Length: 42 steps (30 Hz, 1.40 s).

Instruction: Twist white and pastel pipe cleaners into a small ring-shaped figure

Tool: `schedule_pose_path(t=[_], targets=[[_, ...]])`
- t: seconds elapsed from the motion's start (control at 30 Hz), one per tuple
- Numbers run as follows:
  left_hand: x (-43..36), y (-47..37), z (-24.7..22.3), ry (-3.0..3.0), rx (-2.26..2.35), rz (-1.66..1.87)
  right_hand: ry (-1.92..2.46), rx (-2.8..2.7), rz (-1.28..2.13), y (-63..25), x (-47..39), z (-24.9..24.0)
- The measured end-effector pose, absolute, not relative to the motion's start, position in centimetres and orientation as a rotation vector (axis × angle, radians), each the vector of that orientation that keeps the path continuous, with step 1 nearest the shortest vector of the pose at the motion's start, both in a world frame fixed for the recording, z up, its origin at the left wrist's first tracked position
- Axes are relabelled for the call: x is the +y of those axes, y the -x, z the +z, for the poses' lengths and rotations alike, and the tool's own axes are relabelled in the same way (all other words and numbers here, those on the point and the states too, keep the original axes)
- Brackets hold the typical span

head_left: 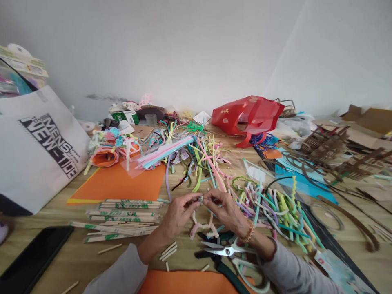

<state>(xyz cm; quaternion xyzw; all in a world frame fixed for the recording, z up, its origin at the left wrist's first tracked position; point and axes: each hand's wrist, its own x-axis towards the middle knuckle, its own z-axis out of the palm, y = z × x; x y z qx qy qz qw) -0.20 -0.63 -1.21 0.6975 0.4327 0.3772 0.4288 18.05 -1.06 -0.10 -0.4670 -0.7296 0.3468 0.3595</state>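
Observation:
My left hand (177, 214) and my right hand (225, 208) meet above the table, fingertips pinched together. Between them is a small grey piece (200, 199), too small and too covered to name its kind. Just below hang or lie pale pink and cream fuzzy pipe cleaner pieces (203, 225); I cannot tell whether they join the grey piece. Under my right wrist rest white-handled scissors (228, 250), blades parted, over a dark green-handled tool (231, 277). Short cut wooden sticks (168, 251) lie below my left hand.
Paper-wrapped chopsticks (125, 215) lie left, before orange sheets (122, 181). Pipe cleaners (281, 204) are heaped right and behind. A phone (35, 261) and white bag (39, 143) stand left; a red bag (245, 114) and brown woven baskets (324, 141) are farther back.

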Motion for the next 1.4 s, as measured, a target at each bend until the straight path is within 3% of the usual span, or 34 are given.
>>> schedule_pose_path(t=[0.4, 0.93, 1.07, 1.4], targets=[[-0.5, 0.2, -1.4, -1.688, 1.081, 0.934, 1.134, -2.283, 0.213, -17.9, -1.8, 0.8], [-0.8, 0.0, -0.8, -1.662, 0.989, 0.916, 0.957, -2.543, -0.234, -17.9, -2.1, 1.3], [-0.7, 0.3, -1.3, -1.642, 1.001, 0.950, 1.067, -2.366, 0.036, -18.1, -1.9, 1.4], [-1.1, 0.2, -1.2, -1.877, 1.193, 1.059, 1.222, -1.606, 1.540, -18.5, -0.5, 1.1]])
